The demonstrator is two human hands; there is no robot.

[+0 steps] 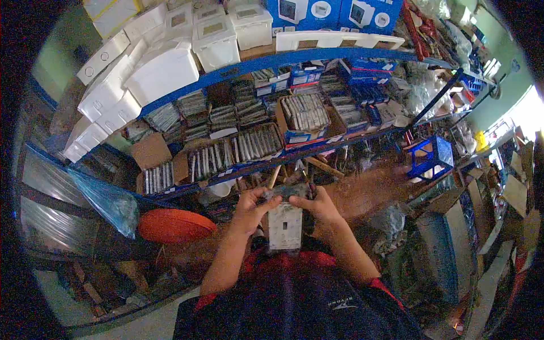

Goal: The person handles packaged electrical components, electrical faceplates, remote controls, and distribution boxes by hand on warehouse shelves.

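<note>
A white wall switch plate [285, 233] with a small dark slot in its middle hangs upright in front of my chest. It appears to sit in a clear plastic bag [293, 191], bunched at the top. My left hand [253, 209] pinches the bag's upper left side between thumb and fingers. On the opposite side, my right hand [318, 208] grips the upper right in the same way. Both thumbs point inward, close to each other. The fingertips behind the bag are hidden.
Ahead stands a blue-edged shelf [226, 72] with white plastic boxes [215, 42] on top. Below, cardboard boxes [306, 116] hold rows of packed plates. An orange-red round object [175, 225] is at left, a blue stool [432, 156] at right. Cardboard scraps [515, 192] pile up far right.
</note>
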